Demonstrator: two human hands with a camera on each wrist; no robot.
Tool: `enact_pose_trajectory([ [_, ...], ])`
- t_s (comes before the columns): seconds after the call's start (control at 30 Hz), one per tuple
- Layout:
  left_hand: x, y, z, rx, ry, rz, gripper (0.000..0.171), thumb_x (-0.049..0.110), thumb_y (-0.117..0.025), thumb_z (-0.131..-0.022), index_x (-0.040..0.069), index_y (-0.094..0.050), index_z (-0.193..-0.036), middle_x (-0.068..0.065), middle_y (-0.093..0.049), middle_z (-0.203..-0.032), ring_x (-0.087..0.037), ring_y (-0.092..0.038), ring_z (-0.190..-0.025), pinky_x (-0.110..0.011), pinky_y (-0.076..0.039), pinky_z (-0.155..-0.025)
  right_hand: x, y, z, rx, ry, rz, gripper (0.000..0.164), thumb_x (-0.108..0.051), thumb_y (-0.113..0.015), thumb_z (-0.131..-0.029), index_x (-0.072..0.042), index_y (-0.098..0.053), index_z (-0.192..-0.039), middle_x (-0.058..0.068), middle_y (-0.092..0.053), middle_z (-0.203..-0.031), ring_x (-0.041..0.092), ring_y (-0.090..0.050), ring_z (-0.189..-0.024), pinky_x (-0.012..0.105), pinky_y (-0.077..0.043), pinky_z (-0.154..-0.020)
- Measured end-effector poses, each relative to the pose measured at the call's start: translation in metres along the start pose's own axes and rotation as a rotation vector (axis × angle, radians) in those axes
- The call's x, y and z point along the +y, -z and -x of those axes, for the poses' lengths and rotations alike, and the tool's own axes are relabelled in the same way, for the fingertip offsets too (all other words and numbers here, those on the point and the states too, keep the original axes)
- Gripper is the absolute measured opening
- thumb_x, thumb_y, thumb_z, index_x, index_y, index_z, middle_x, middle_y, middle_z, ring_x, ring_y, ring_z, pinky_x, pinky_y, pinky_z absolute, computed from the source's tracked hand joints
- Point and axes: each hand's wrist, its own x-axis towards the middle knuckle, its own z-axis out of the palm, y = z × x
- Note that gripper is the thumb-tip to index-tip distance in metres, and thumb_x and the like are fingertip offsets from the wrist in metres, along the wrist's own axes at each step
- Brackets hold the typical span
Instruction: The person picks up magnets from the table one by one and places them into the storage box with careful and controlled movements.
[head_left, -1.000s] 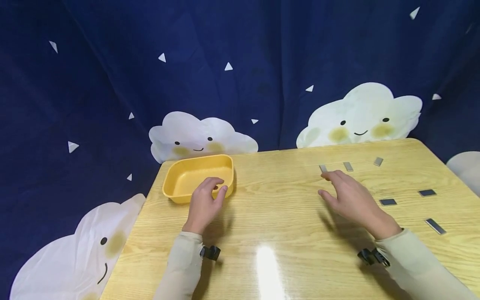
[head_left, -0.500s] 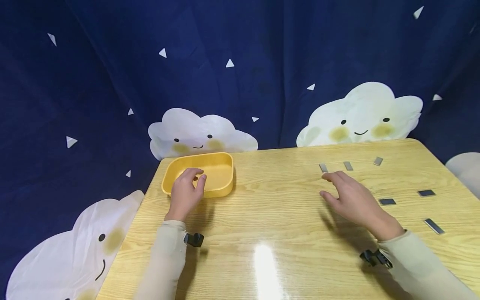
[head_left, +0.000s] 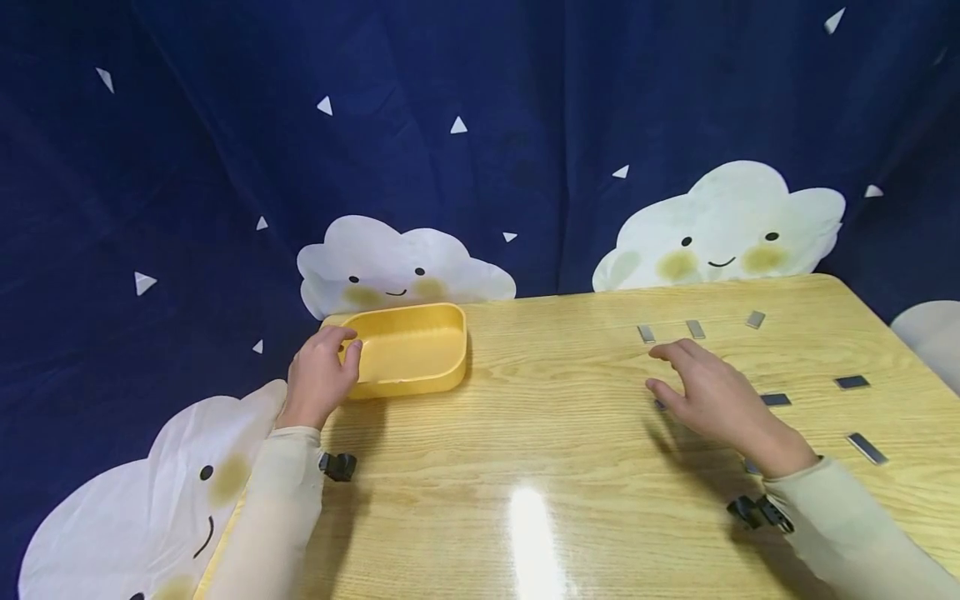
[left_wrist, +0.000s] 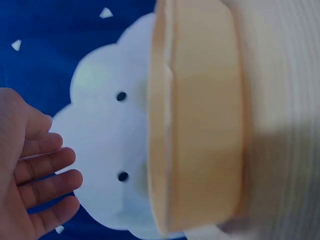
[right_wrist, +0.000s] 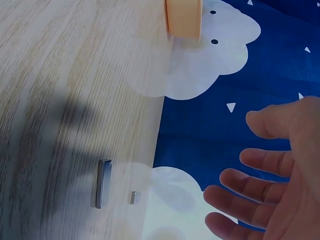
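Note:
My left hand [head_left: 318,375] hovers at the left end of a yellow plastic tub [head_left: 408,387], covering its corner in the head view. Its fingers are loosely bent and hold nothing; in the left wrist view the hand [left_wrist: 42,175] is apart from the tub's wall [left_wrist: 205,115]. Over the right half of the table, my right hand [head_left: 716,400] has relaxed, spread fingers with nothing between them. Just beyond its fingertips lies a silver flat rectangular piece [head_left: 646,333]. A dark piece [head_left: 776,399] is beside the hand, and others peek out from under it, partly hidden.
Two more silver pieces [head_left: 695,329] lie along the back of the wooden table [head_left: 570,433]. Dark pieces [head_left: 852,382] are spread at the right. A navy curtain [head_left: 525,150] with clouds hangs behind the table's back edge.
My left hand has moved left, from the tub's front right to its left end. The right hand has stayed nearly in place, and the pieces on the table lie as before.

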Motion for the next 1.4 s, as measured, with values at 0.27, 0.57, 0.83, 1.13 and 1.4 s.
enact_pose_trajectory([
  [0.27, -0.033, -0.005, 0.006, -0.030, 0.050, -0.045, 0.024, 0.015, -0.057, -0.096, -0.002, -0.069, -0.108, -0.020, -0.069, -0.106, -0.036, -0.065, -0.090, -0.053, -0.053, -0.079, 0.005, 0.002, 0.003, 0.000, -0.004, 0.011, 0.038, -0.023, -0.067, -0.093, -0.001, -0.060, -0.124, 0.022, -0.063, -0.123, 0.043, -0.061, -0.110, 0.059, -0.052, -0.086],
  [0.57, -0.069, -0.002, 0.023, -0.038, 0.250, -0.038, 0.029, 0.015, -0.050, -0.097, -0.004, -0.066, -0.112, -0.023, -0.066, -0.108, -0.039, -0.063, -0.095, -0.053, -0.051, -0.086, 0.006, -0.002, 0.005, -0.014, -0.016, 0.001, 0.038, -0.022, -0.068, -0.093, -0.002, -0.061, -0.124, 0.023, -0.063, -0.123, 0.043, -0.061, -0.111, 0.059, -0.052, -0.086],
  [0.83, -0.086, -0.005, 0.027, -0.129, 0.378, 0.015, 0.034, 0.019, -0.048, -0.099, -0.005, -0.061, -0.120, -0.027, -0.063, -0.114, -0.042, -0.059, -0.103, -0.055, -0.047, -0.092, 0.009, -0.003, 0.010, 0.020, -0.020, 0.014, 0.037, -0.022, -0.070, -0.091, -0.001, -0.063, -0.120, 0.023, -0.064, -0.121, 0.045, -0.058, -0.114, 0.061, -0.049, -0.091],
  [1.13, -0.090, -0.017, 0.022, -0.289, 0.453, 0.046, 0.044, 0.032, -0.042, -0.103, -0.002, -0.058, -0.126, -0.025, -0.064, -0.122, -0.039, -0.059, -0.109, -0.052, -0.048, -0.096, 0.011, 0.000, 0.012, 0.038, 0.013, 0.010, 0.035, -0.021, -0.071, -0.090, -0.001, -0.064, -0.119, 0.023, -0.065, -0.120, 0.045, -0.057, -0.115, 0.062, -0.047, -0.093],
  [1.4, -0.084, -0.021, 0.017, -0.372, 0.500, 0.078, 0.049, 0.037, -0.037, -0.104, -0.001, -0.065, -0.114, -0.017, -0.065, -0.095, -0.029, -0.056, -0.087, -0.034, -0.045, -0.073, 0.013, 0.001, 0.014, 0.038, 0.016, 0.013, 0.035, -0.020, -0.071, -0.090, -0.001, -0.064, -0.118, 0.023, -0.065, -0.119, 0.045, -0.058, -0.113, 0.061, -0.048, -0.092],
])
